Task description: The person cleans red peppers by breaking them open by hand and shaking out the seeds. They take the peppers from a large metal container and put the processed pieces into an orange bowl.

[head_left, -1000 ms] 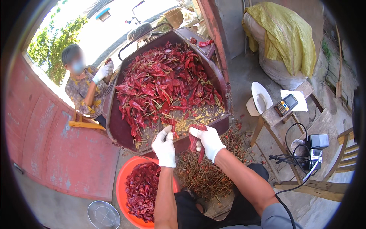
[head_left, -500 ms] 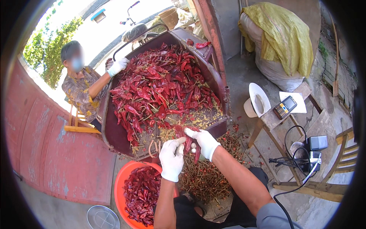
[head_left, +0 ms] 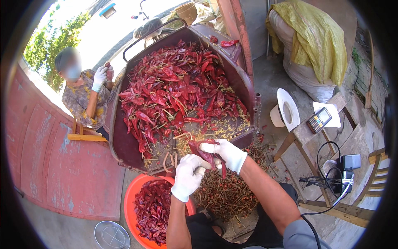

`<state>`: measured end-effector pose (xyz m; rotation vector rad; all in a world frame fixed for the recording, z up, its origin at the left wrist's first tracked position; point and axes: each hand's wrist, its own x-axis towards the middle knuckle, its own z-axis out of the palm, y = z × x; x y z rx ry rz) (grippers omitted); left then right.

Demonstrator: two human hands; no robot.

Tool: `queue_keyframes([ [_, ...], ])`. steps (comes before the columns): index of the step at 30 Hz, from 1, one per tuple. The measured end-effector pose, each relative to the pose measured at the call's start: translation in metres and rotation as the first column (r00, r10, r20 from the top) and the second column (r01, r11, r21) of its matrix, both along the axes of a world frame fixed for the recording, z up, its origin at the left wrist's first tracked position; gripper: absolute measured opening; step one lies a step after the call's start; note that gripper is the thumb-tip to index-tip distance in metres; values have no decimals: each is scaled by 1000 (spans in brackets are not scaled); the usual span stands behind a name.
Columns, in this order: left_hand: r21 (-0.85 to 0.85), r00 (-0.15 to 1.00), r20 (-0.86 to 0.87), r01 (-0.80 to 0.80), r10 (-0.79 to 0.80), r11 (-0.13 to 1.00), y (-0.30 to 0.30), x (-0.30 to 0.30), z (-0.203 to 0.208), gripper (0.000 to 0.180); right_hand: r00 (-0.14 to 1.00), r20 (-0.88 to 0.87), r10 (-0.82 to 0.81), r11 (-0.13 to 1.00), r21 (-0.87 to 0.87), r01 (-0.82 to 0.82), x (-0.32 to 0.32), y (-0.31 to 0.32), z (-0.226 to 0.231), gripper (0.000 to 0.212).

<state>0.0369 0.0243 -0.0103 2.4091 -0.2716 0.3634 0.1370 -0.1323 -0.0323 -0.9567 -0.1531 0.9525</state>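
Observation:
Both my hands wear white gloves and meet above the near edge of a dark red metal cart bed point(head_left: 245, 141). My right hand point(head_left: 228, 154) is closed around dried red chili peppers point(head_left: 199, 150), with a pale curved stem showing above them. My left hand point(head_left: 188, 176) is just left of and below it, its fingers curled in a pinch against the peppers' lower side; what sits between those fingertips is hidden. A heap of dried red chilies point(head_left: 170, 91) with stems fills much of the cart bed. Below my left hand stands an orange-red basin point(head_left: 129, 203) holding chilies.
Loose stems point(head_left: 222, 195) lie piled below my hands. Across the cart, a masked person point(head_left: 85, 97) holds a chili in a gloved hand. At right are a white hat point(head_left: 287, 110), a handheld device point(head_left: 319, 120) on a wooden bench, and cables point(head_left: 323, 180). A round sieve point(head_left: 112, 235) lies lower left.
My right hand has turned and the chilies in it now tilt, with a stem showing on top. The other person's gloved hand has lifted away from the heap, toward their chest.

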Motion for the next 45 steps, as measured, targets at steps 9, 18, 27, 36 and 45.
queue_keyframes([
  [9,-163,980,-191,-86,54,983,-2,0,-9,13,963,228,-143,983,-82,166,-4,2,-1,20],
  [18,-671,897,-294,-439,329,598,-16,7,-5,36,430,888,-163,798,-138,587,-23,-12,7,33],
  [27,-661,883,-216,-447,417,603,-29,16,-4,28,304,950,-69,745,-154,649,-41,-12,10,40],
  [36,-163,907,238,-315,347,935,-16,13,-9,24,590,799,117,818,-414,399,-36,-13,4,59],
  [45,-954,966,-242,-254,93,157,-16,7,-18,27,869,495,2,998,-52,27,-35,-17,5,38],
])
